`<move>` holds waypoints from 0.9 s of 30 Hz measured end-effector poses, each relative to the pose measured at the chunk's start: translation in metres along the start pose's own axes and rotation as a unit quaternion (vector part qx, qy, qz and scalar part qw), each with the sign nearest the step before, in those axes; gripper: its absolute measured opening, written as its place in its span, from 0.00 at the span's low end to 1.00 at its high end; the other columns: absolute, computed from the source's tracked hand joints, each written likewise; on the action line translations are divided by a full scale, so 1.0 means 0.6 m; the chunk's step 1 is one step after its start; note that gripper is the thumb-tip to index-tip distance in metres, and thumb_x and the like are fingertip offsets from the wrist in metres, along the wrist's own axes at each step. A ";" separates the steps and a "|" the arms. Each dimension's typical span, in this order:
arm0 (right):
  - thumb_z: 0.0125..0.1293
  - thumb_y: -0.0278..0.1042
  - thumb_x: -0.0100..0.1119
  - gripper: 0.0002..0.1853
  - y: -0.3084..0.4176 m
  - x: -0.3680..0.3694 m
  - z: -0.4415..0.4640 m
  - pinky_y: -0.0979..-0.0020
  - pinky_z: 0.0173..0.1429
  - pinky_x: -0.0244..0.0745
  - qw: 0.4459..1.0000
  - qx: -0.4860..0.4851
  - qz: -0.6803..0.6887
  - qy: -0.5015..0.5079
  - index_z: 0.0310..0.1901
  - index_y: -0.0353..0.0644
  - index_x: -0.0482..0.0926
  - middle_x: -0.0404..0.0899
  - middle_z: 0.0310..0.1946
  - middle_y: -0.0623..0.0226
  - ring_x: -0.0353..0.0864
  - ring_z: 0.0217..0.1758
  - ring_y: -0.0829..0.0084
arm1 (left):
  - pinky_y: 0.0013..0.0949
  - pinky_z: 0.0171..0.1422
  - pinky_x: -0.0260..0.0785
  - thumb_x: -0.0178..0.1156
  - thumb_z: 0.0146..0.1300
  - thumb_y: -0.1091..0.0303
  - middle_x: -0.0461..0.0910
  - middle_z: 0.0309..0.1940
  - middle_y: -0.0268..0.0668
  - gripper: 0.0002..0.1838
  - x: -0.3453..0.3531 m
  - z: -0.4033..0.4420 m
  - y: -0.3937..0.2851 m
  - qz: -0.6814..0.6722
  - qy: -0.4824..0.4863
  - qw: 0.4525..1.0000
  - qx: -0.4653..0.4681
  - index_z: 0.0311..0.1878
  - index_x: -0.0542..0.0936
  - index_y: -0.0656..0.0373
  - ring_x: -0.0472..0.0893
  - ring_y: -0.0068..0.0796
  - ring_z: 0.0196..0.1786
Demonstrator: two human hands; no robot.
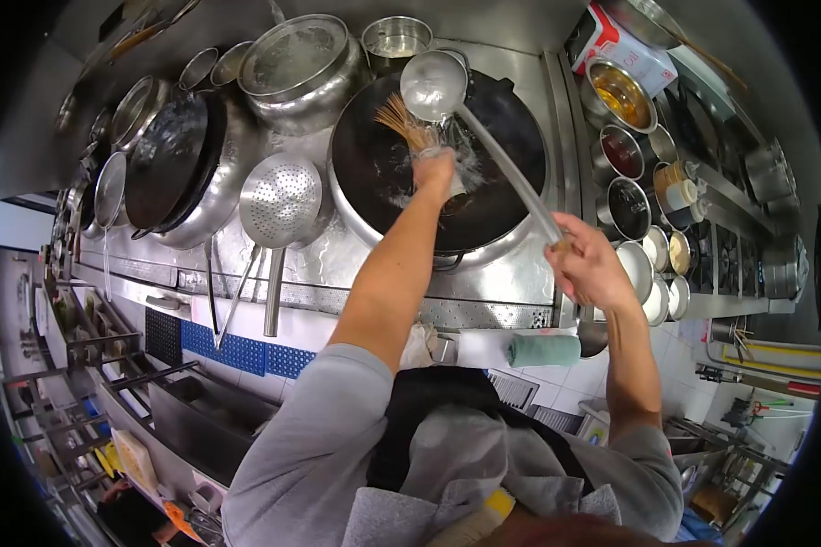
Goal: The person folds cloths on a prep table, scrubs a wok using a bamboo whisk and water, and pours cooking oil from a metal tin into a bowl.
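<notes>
Over the large black wok [365, 164], my left hand [436, 173] is closed round a bamboo wok brush [409, 126], its bristles fanned up and to the left. Some clear water splashes about the brush and my fingers. My right hand [593, 262] grips the end of a long-handled metal ladle [497, 150]. The ladle's bowl [433, 85] hangs above the far part of the wok, close to the bristle tips. Whether bowl and bristles touch, I cannot tell.
Left of the wok lie a perforated skimmer [281, 199], a lidded steel pot [296, 68] and another dark wok [167, 159]. On the right stand several sauce containers [623, 150], a bowl of yellow oil [620, 94] and an oil can [625, 50]. A green cloth [545, 350] lies at the front edge.
</notes>
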State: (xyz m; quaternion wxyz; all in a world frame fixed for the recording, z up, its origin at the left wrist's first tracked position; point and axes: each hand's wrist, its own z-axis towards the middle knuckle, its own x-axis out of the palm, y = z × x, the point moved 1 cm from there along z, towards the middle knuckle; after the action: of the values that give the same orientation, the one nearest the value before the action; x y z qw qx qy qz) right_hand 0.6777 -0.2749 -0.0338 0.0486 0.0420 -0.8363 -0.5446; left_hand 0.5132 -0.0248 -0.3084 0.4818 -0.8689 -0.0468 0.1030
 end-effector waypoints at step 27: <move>0.72 0.28 0.55 0.12 -0.008 0.232 0.478 0.75 0.20 0.66 0.938 -0.042 0.285 0.193 0.54 0.38 0.70 0.76 0.31 0.68 0.69 0.21 0.82 | 0.37 0.52 0.77 0.50 0.78 0.55 0.79 0.52 0.41 0.22 -0.294 -0.045 -0.147 -0.162 0.061 0.969 0.176 0.67 0.72 0.57 0.80 0.31 0.51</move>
State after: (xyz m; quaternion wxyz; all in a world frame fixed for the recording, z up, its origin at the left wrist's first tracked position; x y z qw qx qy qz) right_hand 0.5033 -0.0337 -0.1487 0.3636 -0.0961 -0.7642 -0.5240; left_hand 0.3488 -0.0323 -0.1958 0.6396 -0.7557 -0.1388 -0.0235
